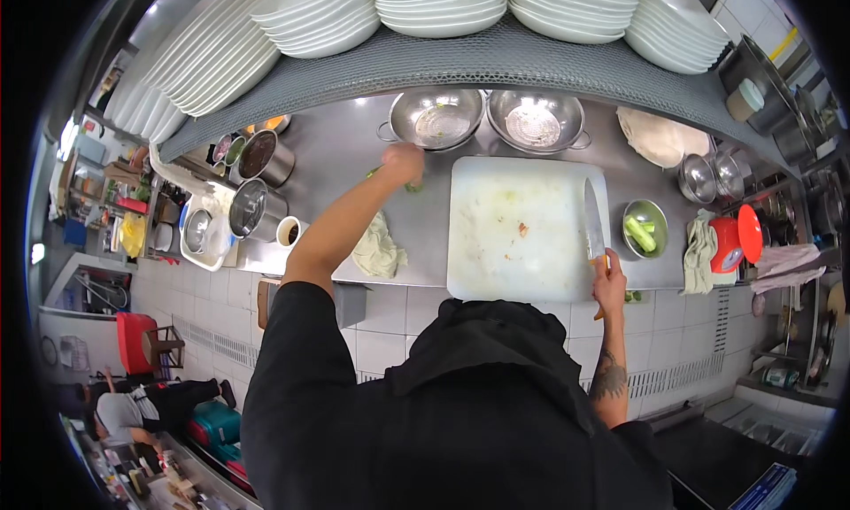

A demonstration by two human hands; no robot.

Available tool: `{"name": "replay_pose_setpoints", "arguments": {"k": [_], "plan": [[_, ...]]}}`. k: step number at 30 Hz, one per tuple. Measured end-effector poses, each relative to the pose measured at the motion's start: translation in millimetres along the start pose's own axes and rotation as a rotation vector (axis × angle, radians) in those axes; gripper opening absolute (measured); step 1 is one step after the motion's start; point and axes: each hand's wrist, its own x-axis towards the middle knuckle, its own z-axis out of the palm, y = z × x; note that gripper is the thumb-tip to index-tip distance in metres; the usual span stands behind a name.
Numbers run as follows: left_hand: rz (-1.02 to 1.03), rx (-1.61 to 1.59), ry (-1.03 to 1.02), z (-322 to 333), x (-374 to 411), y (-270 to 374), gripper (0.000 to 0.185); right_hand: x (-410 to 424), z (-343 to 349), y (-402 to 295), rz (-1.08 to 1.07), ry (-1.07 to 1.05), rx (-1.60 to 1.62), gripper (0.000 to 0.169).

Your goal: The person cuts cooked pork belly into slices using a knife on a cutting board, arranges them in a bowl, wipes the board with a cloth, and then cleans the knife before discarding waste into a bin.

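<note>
In my right hand (608,284) is a kitchen knife (592,221), held by its orange handle. Its blade lies along the right side of a white plastic cutting board (524,244), which has small reddish scraps and greenish stains on it. My left hand (402,163) is over the steel counter left of the board, just below a steel colander (437,119). Green vegetable pieces (413,187) show at its fingers; its grip on them is hidden. Right of the board, a steel bowl (644,228) holds pale green vegetable chunks (639,234).
A second colander (535,121) stands behind the board. A crumpled cloth (378,248) lies near the counter's front edge. Steel pots (265,157) stand at left, a red kitchen scale (725,246) at right. Stacked white plates (438,8) fill the overhead shelf. Another person (133,407) is at far left.
</note>
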Motion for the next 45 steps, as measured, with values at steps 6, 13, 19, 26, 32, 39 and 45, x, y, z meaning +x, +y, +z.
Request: {"name": "replay_pose_setpoints", "arguments": {"k": [6, 13, 19, 26, 32, 39, 45], "plan": [[-0.009, -0.325, 0.271, -16.0, -51.4, -14.7, 0.056, 4.6, -4.6, 14.1, 0.060, 0.100, -0.010, 0.044], [-0.203, -1.146, 1.077, 109.8, -81.0, 0.3, 0.018, 18.5, 0.4, 14.9, 0.066, 0.146, -0.118, 0.041], [-0.161, -1.055, 1.394, 138.2, -51.8, 25.7, 0.011, 27.3, -3.0, 11.6, -0.025, 0.182, -0.268, 0.052], [-0.165, -1.135, 1.316, 155.5, -65.1, 34.4, 0.025, 6.9, 50.2, -1.9, -0.319, 0.074, -0.464, 0.043], [-0.418, -1.113, 1.325, 164.4, -127.2, 25.0, 0.040, -43.4, 53.6, 6.8, -0.465, 0.065, -0.384, 0.041], [-0.255, -0.788, 0.892, 222.2, -157.5, 18.9, 0.050, -73.1, 19.6, 52.5, 0.114, 0.250, -0.005, 0.041], [-0.256, -0.789, 0.923, 229.3, -149.8, 18.6, 0.050, -125.8, 113.8, -27.2, -0.182, 0.130, -0.321, 0.041]]}}
